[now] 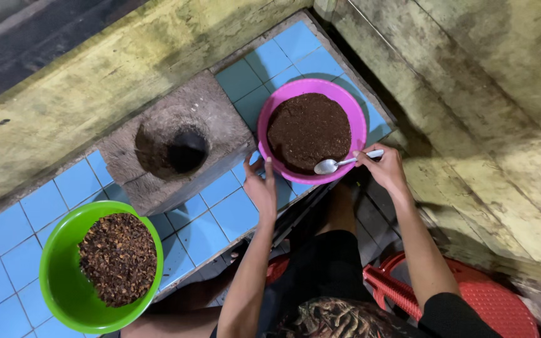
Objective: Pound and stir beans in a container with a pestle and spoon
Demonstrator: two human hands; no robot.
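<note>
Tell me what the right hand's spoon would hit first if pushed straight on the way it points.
Probably the dark brown ground powder in the pink bowl; the spoon in the right hand lies at its near edge.

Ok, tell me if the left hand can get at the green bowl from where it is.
Probably yes. The left hand rests on the pink bowl's rim, and only bare blue tiles lie between it and the green bowl; the stone mortar sits further back, out of that path.
</note>
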